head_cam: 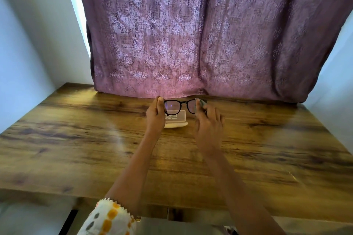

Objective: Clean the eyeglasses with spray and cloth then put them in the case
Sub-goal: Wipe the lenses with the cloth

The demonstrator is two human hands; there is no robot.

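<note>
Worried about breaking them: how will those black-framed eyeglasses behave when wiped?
The black-framed eyeglasses look slim, so probably light and fragile. Gripped by the left hand at one end, they may flex under the grey cloth in the right hand.

The person's left arm is bare from the left hand (155,115) up to a white sleeve (108,219) spotted orange and grey, its cuff zigzag-trimmed, lower left of frame; the right hand (209,128) and forearm are uncovered.
</note>
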